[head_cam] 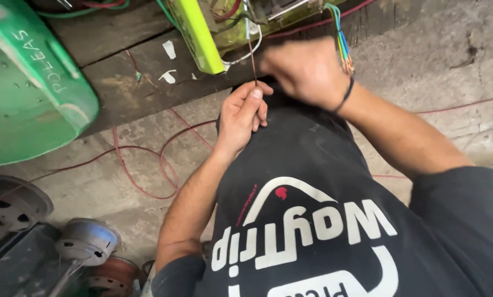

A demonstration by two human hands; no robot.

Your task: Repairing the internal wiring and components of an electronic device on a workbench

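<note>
Left hand pinches a thin brown wire between thumb and forefinger, other fingers curled in; the hand rests against the front of the dark shirt. Wire runs straight up from the pinch to the yellow-green housing on the bench. Right hand is motion-blurred, knuckles toward the camera, closed loosely just right of the wire's upper stretch; cannot tell whether it grips the wire. Black band around that wrist.

Surface: dark, worn wooden bench, planks with a seam, edge running diagonally across the upper part of the view. Several small white scraps lie on it near the housing. Housing is open on top, translucent, wiring visible inside. A bundle of coloured leads (blue, green, yellow) hangs from its right end, bare copper tips just above the right wrist.

Floor: grey, stained concrete. Thin red wire loops loosely across it under the bench edge; another red strand runs at the right.

Containers and markings: large green plastic tub at upper left, tilted, with white hand lettering down one side. Grey metal pulley wheels and a rusty round part at lower left, beside a dark box shape. Shirt carries a large white printed logo with a small red mark.
</note>
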